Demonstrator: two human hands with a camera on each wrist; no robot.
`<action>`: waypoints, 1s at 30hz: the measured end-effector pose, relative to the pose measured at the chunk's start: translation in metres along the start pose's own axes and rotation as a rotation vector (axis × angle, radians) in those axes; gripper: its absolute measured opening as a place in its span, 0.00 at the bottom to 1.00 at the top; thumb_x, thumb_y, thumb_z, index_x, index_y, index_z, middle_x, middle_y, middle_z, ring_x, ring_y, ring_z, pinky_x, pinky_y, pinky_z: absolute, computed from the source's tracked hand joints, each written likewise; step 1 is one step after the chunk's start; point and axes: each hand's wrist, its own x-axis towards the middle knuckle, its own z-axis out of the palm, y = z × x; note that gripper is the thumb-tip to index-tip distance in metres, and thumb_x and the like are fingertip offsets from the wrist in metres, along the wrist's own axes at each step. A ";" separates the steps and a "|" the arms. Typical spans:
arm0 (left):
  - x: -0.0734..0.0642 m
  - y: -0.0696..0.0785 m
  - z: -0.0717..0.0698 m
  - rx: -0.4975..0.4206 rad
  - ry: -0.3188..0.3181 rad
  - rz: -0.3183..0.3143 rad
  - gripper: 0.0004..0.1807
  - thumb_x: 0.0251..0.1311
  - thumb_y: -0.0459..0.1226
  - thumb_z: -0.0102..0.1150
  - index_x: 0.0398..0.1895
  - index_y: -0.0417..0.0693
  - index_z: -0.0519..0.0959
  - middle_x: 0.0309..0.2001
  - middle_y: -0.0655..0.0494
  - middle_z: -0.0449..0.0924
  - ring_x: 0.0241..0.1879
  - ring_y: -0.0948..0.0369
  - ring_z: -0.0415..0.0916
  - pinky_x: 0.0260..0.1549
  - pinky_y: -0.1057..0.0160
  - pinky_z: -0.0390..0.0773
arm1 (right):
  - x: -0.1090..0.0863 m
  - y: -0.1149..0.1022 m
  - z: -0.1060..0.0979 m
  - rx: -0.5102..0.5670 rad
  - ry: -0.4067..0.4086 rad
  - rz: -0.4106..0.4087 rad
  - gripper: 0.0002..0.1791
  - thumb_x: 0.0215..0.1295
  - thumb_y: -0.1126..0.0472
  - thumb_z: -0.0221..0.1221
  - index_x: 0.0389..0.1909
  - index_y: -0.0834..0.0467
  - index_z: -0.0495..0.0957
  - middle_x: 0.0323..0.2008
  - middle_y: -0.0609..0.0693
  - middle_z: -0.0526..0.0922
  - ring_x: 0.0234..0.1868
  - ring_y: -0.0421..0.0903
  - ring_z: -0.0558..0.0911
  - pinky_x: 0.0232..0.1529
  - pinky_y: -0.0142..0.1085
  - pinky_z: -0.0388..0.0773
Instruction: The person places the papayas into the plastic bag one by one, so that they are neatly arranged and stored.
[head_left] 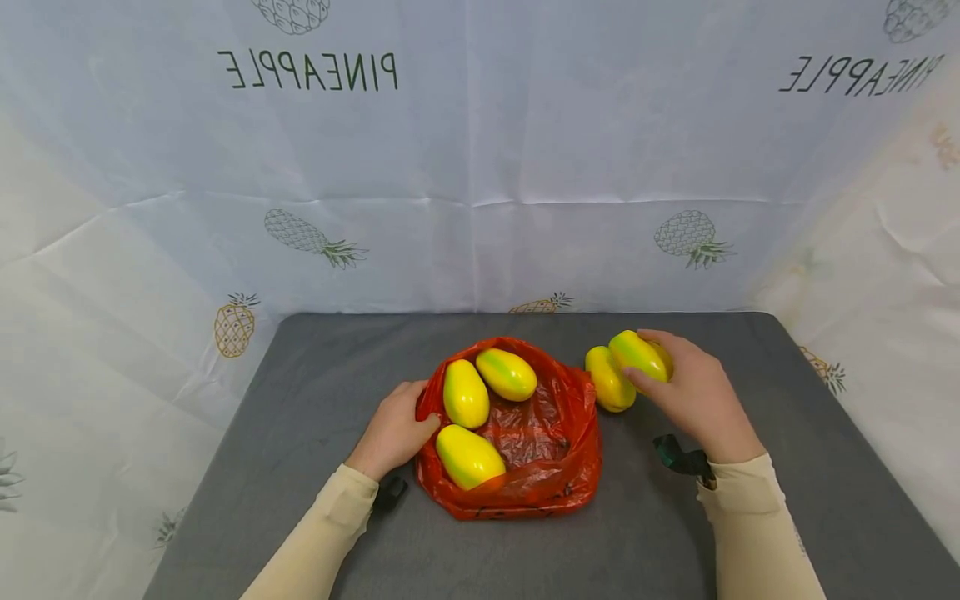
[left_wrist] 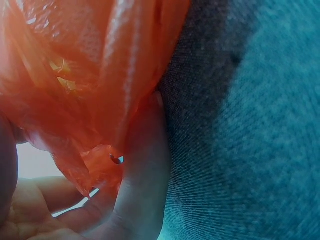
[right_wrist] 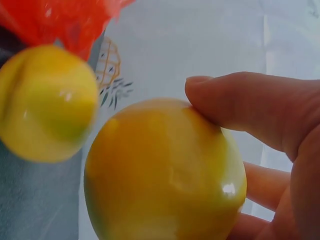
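A red plastic bag stands with its mouth spread wide on the grey table. Inside it lie three glossy yellow-green mangoes, one at the back, one at the left and one in front. My left hand grips the bag's left rim; the left wrist view shows its fingers around the crumpled plastic. To the right of the bag, my right hand holds another mango between thumb and fingers. One more mango lies beside the bag's right edge, partly behind the held one.
The grey table ends at the back against a white cloth printed with pineapples. More of this cloth hangs at both sides. A dark strap sticks out from my right wrist.
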 end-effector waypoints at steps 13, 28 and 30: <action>0.001 -0.002 0.001 0.000 0.001 -0.007 0.29 0.67 0.40 0.66 0.71 0.42 0.78 0.59 0.45 0.82 0.49 0.52 0.81 0.54 0.47 0.88 | -0.012 -0.039 0.006 0.027 -0.015 -0.093 0.38 0.72 0.44 0.69 0.78 0.52 0.72 0.70 0.60 0.79 0.54 0.58 0.82 0.49 0.54 0.84; 0.001 -0.001 0.002 0.003 0.006 0.008 0.29 0.68 0.40 0.65 0.71 0.42 0.78 0.59 0.45 0.82 0.49 0.52 0.81 0.53 0.47 0.89 | -0.019 -0.072 0.043 0.095 -0.094 -0.246 0.34 0.69 0.48 0.72 0.74 0.48 0.77 0.65 0.47 0.84 0.54 0.47 0.84 0.51 0.46 0.85; 0.001 -0.001 0.002 0.002 0.006 0.007 0.29 0.68 0.40 0.65 0.71 0.42 0.78 0.59 0.45 0.82 0.48 0.52 0.81 0.53 0.48 0.89 | -0.020 -0.076 0.048 0.096 -0.109 -0.263 0.34 0.69 0.49 0.73 0.74 0.49 0.76 0.66 0.47 0.84 0.55 0.47 0.84 0.54 0.48 0.85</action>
